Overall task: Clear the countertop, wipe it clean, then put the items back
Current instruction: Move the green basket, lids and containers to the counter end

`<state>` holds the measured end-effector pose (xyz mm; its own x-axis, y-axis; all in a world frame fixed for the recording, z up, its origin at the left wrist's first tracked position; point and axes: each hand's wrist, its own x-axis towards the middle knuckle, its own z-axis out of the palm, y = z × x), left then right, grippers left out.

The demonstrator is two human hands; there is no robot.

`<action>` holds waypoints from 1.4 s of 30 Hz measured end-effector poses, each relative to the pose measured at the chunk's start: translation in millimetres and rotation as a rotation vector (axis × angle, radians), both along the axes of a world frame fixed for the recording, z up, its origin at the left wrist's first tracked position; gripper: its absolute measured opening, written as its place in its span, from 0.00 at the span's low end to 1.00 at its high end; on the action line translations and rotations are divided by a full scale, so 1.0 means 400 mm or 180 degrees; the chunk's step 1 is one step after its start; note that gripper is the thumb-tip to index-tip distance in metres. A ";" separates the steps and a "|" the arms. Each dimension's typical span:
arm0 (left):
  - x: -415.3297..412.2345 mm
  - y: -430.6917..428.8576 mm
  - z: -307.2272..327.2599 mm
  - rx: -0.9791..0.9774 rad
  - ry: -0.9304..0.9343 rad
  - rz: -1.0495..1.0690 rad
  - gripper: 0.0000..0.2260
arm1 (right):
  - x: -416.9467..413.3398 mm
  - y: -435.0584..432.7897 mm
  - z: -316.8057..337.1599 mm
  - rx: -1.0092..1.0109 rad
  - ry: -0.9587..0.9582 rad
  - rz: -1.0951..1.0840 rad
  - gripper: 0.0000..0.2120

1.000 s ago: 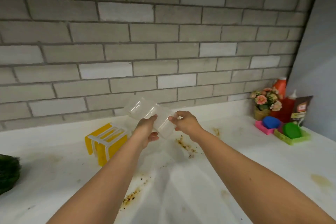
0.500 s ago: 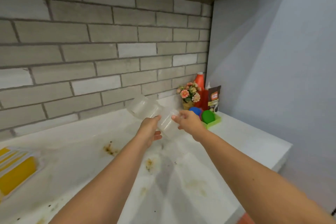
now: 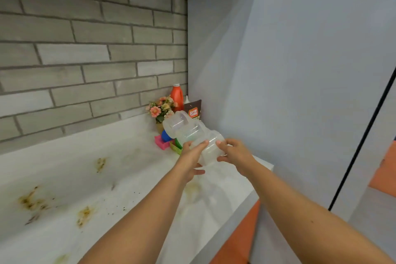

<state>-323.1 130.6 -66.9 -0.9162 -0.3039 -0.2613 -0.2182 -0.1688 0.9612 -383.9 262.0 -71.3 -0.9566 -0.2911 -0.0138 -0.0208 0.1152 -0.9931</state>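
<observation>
Both hands hold a stack of clear plastic containers (image 3: 188, 132) tilted in the air above the right end of the white countertop (image 3: 128, 169). My left hand (image 3: 191, 159) grips the stack from the left and below. My right hand (image 3: 233, 153) grips its lower end from the right. Brown and yellow stains (image 3: 32, 201) mark the countertop surface at the left and under my arms.
In the back right corner stand a red bottle (image 3: 177, 96), a small pot of flowers (image 3: 161, 109), a brown pouch (image 3: 194, 110), and pink (image 3: 160, 142) and green (image 3: 176, 148) trays holding coloured sponges. A grey wall closes the right side; the counter edge drops to orange cabinets (image 3: 235, 242).
The view has swung right along the counter; the yellow rack is out of sight. Both hands carried the clear containers right, closer to the corner items.
</observation>
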 end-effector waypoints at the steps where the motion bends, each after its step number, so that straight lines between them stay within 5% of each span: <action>1: -0.018 0.019 -0.004 0.0018 0.0023 -0.0021 0.27 | -0.010 0.022 -0.004 -0.0023 -0.0048 0.0003 0.12; 6: -0.116 0.083 -0.012 -0.0243 0.0179 0.0108 0.25 | -0.082 0.096 -0.023 -0.0199 -0.0294 0.0037 0.14; 9: -0.172 0.104 -0.019 -0.0328 0.0176 0.0090 0.26 | -0.112 0.109 -0.028 0.0231 -0.0277 -0.0125 0.18; 14: -0.252 0.119 -0.029 -0.0341 0.0112 0.0058 0.29 | -0.159 0.132 -0.034 0.1809 0.1350 -0.0052 0.28; 22: -0.349 0.148 -0.032 -0.0682 -0.0043 -0.0107 0.32 | -0.233 0.132 -0.098 0.2909 0.1992 -0.0099 0.47; 27: -0.402 0.169 -0.033 -0.0942 -0.0085 -0.0148 0.33 | -0.313 0.130 -0.107 0.2606 0.2176 -0.0186 0.43; 35: -0.472 0.177 -0.062 -0.0769 0.0163 0.0178 0.18 | -0.413 0.133 -0.163 0.1175 0.1236 -0.0101 0.38; 42: -0.500 0.183 -0.096 -0.0799 0.0169 0.0347 0.16 | -0.468 0.108 -0.222 0.0901 0.0655 -0.0077 0.37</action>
<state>-523.0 203.7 -105.3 -0.8849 -0.4506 -0.1178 -0.1599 0.0564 0.9855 -570.9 305.3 -159.9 -0.9543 -0.2804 0.1031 -0.2111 0.3883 -0.8970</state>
